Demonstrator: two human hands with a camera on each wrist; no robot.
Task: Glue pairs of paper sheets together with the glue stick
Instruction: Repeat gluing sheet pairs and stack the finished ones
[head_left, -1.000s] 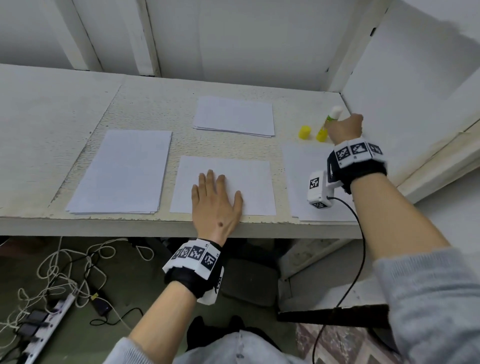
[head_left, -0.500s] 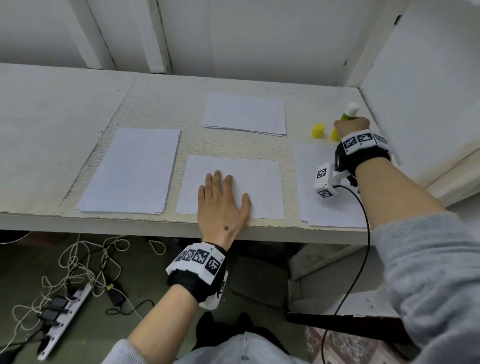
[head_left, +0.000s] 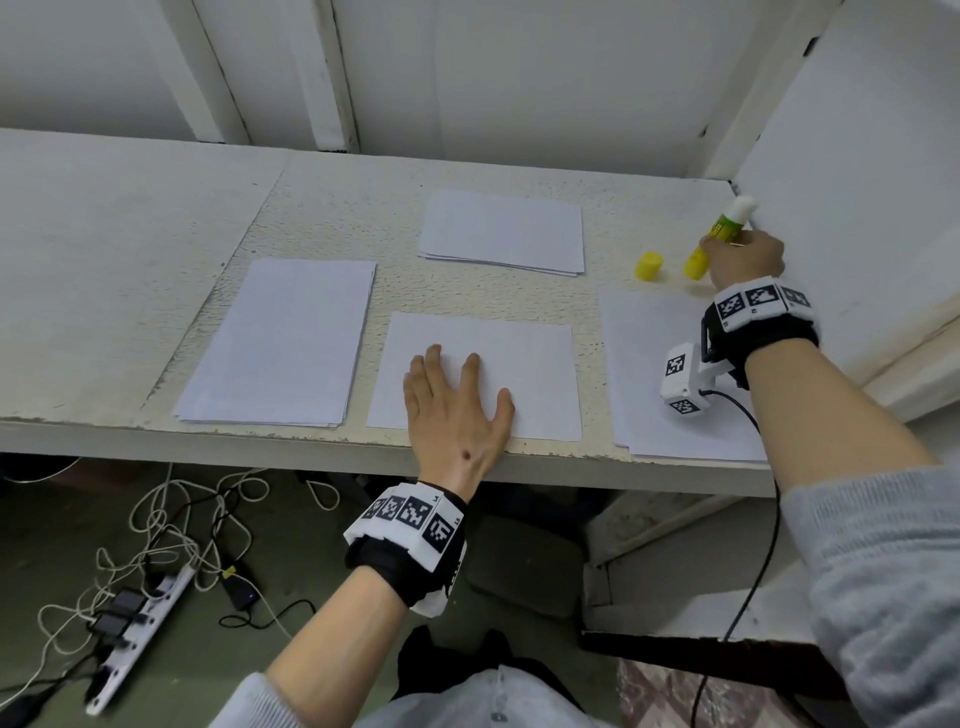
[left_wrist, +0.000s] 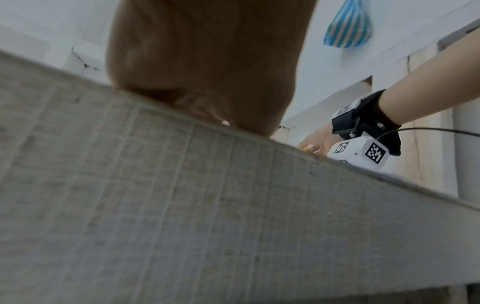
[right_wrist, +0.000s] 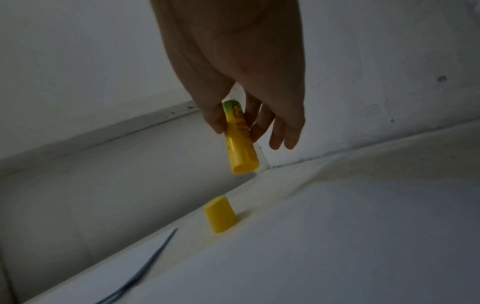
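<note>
My right hand (head_left: 740, 257) grips an uncapped yellow-green glue stick (head_left: 724, 228) (right_wrist: 240, 139) near the table's far right corner. The stick is tilted, its white tip pointing up toward the wall and its yellow base just above the table. Its yellow cap (head_left: 649, 266) (right_wrist: 221, 215) stands on the table to the left of the stick. My left hand (head_left: 457, 400) lies flat, fingers spread, on a white sheet (head_left: 530, 374) at the front edge. In the left wrist view the palm (left_wrist: 207, 61) rests on the table edge.
A stack of white paper (head_left: 280, 343) lies at the front left, another stack (head_left: 501, 231) at the back middle, and a third (head_left: 644, 374) under my right wrist. A white wall (head_left: 857, 156) closes the right side. Cables and a power strip (head_left: 130, 639) lie on the floor.
My right hand has stayed near the far right corner with the glue stick. My left hand has stayed flat on the sheet. The head view has shifted.
</note>
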